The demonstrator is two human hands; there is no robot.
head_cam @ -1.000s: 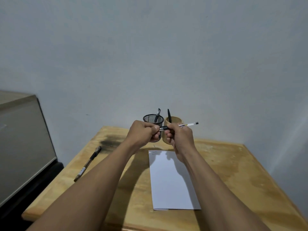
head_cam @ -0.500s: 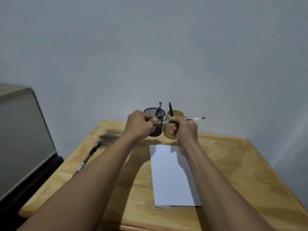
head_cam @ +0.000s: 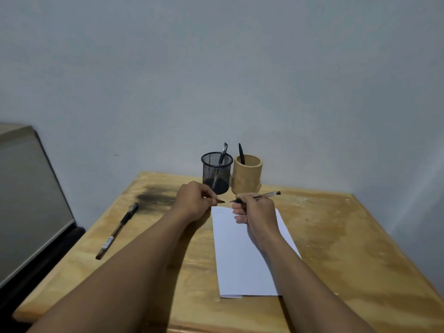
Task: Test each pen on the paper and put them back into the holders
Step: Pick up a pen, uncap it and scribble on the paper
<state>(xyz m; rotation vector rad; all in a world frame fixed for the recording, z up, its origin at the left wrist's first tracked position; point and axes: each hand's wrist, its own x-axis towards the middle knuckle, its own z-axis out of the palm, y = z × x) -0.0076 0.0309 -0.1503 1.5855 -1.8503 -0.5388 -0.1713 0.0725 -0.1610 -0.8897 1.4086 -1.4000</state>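
Observation:
My right hand (head_cam: 254, 211) grips an uncapped clear pen (head_cam: 263, 195), its tip pointing left above the top edge of the white paper (head_cam: 242, 260). My left hand (head_cam: 194, 201) pinches the pen's dark cap (head_cam: 219, 201), a small gap away from the tip. Behind the hands stand a black mesh holder (head_cam: 216, 173) with one pen (head_cam: 223, 153) in it and a bamboo holder (head_cam: 247, 175) with a black pen (head_cam: 241, 153). Another capped pen (head_cam: 117, 230) lies on the wooden table (head_cam: 336, 236) at the left.
A dark smudge (head_cam: 153, 199) marks the table's far left. A grey cabinet (head_cam: 26, 195) stands left of the table. A pale wall runs directly behind the holders. The table's right edge slopes toward the front right.
The hands dropped from in front of the holders toward the paper. The cap came off the pen: my left hand now holds it apart from the tip.

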